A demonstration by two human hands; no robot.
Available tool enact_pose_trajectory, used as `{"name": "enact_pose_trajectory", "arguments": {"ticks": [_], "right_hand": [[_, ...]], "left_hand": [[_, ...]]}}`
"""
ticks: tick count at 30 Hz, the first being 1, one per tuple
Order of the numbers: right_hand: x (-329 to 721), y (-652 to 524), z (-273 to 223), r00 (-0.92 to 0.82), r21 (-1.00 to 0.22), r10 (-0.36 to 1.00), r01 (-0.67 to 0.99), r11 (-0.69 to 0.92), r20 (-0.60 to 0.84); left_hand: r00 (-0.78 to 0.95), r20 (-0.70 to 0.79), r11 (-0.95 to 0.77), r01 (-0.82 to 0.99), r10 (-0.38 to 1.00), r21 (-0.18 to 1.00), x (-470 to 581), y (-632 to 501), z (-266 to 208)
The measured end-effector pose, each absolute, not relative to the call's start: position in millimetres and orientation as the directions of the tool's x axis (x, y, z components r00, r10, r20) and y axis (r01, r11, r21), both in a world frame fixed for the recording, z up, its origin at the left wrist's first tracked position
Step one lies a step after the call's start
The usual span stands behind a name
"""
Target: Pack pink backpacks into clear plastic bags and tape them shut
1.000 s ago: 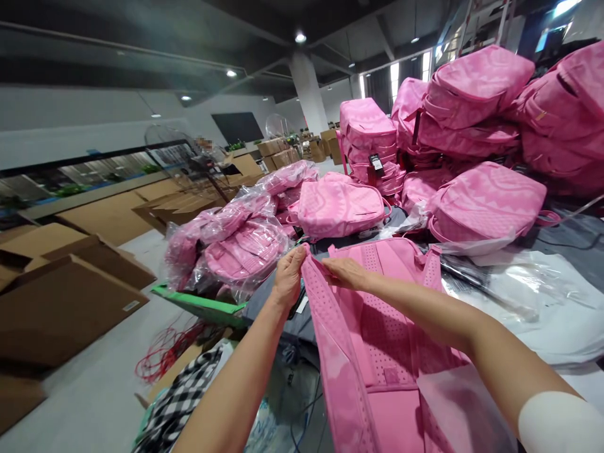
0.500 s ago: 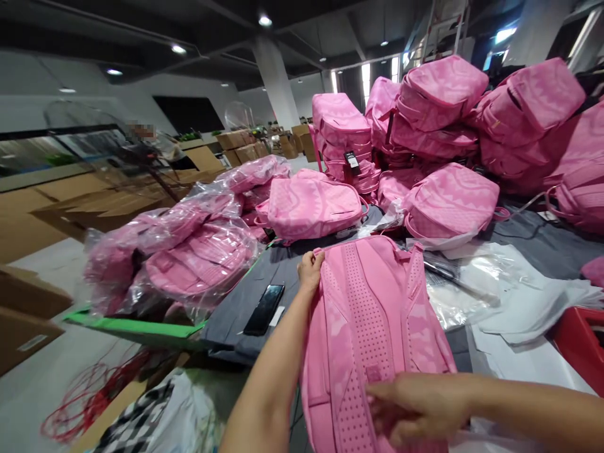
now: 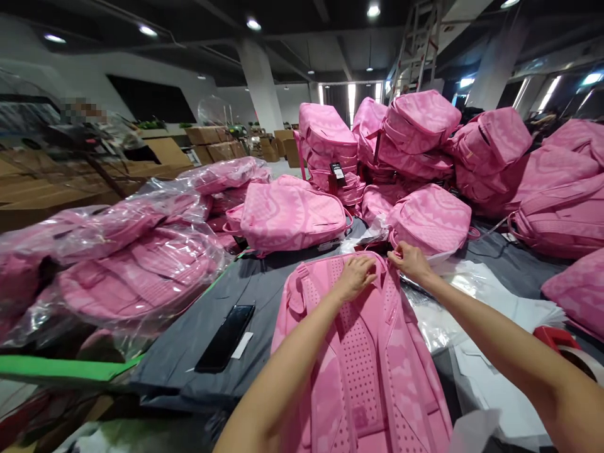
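Both arms (image 3: 290, 362) forward, fingers (image 3: 365, 265) curled

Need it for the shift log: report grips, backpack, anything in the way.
Left grip and right grip at top edge of backpack. Straps facing up. Phone to backpack's left, not blocking.

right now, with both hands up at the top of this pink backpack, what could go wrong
The phone lies on the dark cloth to the left of the pink backpack, so a swing of the bag might knock it. To the right, loose white sheets and clear plastic lie close by and could get dragged along. Farther back, the uppermost bag rests on a pile, and a hard bump might tip it off.
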State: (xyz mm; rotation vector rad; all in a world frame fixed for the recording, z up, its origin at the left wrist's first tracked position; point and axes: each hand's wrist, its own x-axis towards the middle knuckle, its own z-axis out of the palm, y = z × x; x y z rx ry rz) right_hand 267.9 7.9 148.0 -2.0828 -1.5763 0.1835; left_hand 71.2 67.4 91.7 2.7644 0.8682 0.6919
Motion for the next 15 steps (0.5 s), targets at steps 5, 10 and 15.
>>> {"name": "enact_pose_trajectory", "arguments": {"ticks": [5,10,15], "right_hand": [[232.6,-46.1,148.6,-0.074,-0.498,0.795,0.744,0.446,0.602],[202.2,-91.9,161.5,-0.088,-0.411,0.658,0.717,0.563,0.748],[216.6,-94.8,187.3,0.078,-0.562,0.705,0.668,0.488,0.705]], "left_hand": [[0.679,0.414,-0.795,0.508,0.606,0.331,91.9,66.1,62.7],[0.638,0.446,-0.776,0.467,0.627,0.424,87.6,74.4,53.9],[0.641,0.398,-0.745,0.468,0.657,0.475,89.7,67.3,68.3]]}}
